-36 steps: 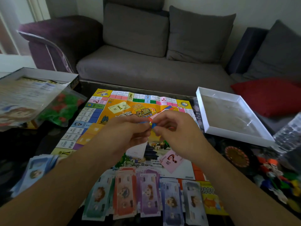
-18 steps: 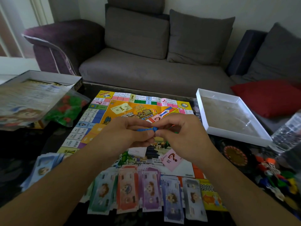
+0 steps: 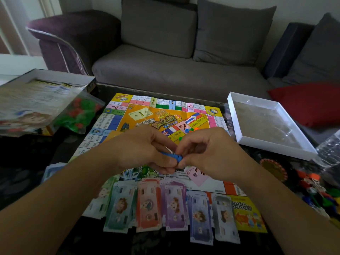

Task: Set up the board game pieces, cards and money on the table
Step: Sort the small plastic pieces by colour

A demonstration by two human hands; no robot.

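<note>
Above the middle of the game board (image 3: 128,115), my left hand (image 3: 143,148) and my right hand (image 3: 206,151) meet and both pinch a small blue plastic piece (image 3: 173,157). Several stacks of paper money (image 3: 149,203) lie in a row along the board's near edge. A pink question-mark card (image 3: 197,175) lies on the board under my right hand. A few small coloured pieces (image 3: 190,130) sit on the board just beyond my fingers. Most of the blue piece is hidden by my fingers.
A white box tray (image 3: 239,115) stands at the right. The box lid with leaflets (image 3: 36,92) and a bag of red and green houses (image 3: 77,116) lie at the left. Loose coloured pieces (image 3: 316,188) and a plastic bag (image 3: 329,153) are at far right. A grey sofa (image 3: 174,70) is behind.
Both hands stayed together on the blue piece while my fingers shifted slightly on it. The camera tilted down a little, so the board sits lower in view.
</note>
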